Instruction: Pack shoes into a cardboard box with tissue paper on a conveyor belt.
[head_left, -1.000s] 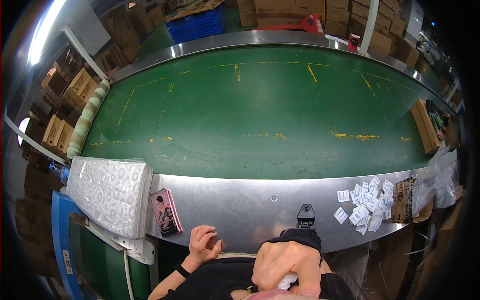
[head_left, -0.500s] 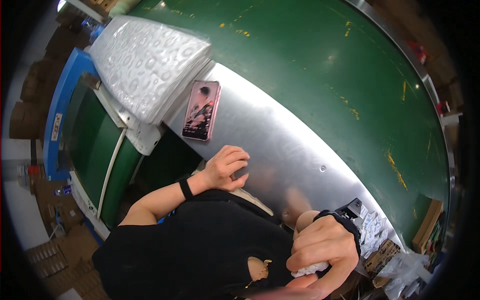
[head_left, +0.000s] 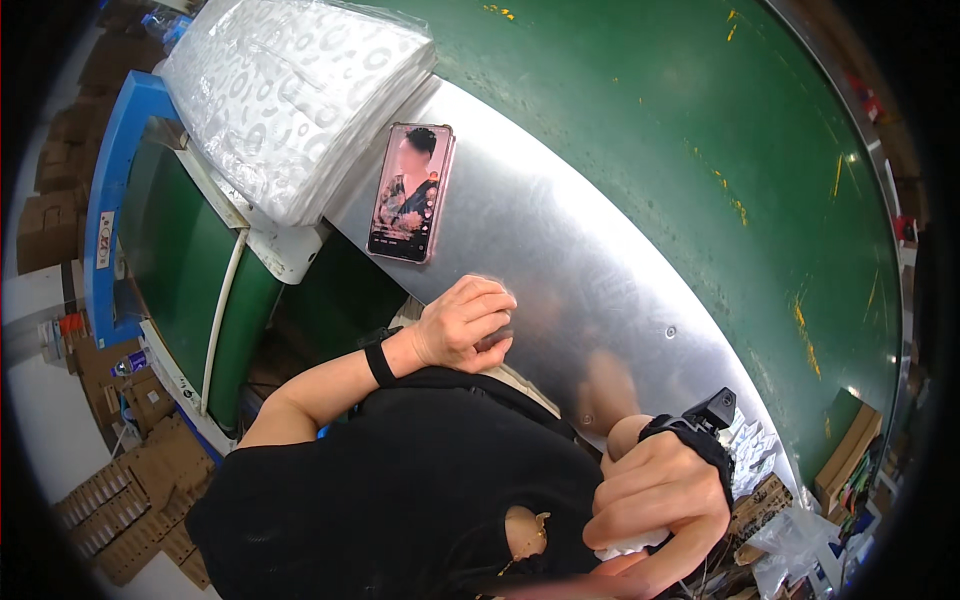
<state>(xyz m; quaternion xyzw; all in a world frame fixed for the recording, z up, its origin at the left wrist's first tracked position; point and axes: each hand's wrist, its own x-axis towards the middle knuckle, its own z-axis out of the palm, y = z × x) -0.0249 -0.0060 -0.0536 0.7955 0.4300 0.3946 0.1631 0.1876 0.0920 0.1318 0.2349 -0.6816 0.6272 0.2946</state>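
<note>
right hand [head_left: 665,500]: fingers closed round some white wad [head_left: 632,546], lower right, not put down yet | left hand [head_left: 465,325]: fingers loosely curled, nothing in em, mid-frame | packets [head_left: 752,455]: loose on table [head_left: 540,220], lower right

I see a wrapped stack [head_left: 290,100] far left, beside a blue frame [head_left: 112,200]. To the right, I make out white packets [head_left: 752,452] near a plastic bag [head_left: 788,545].
</note>
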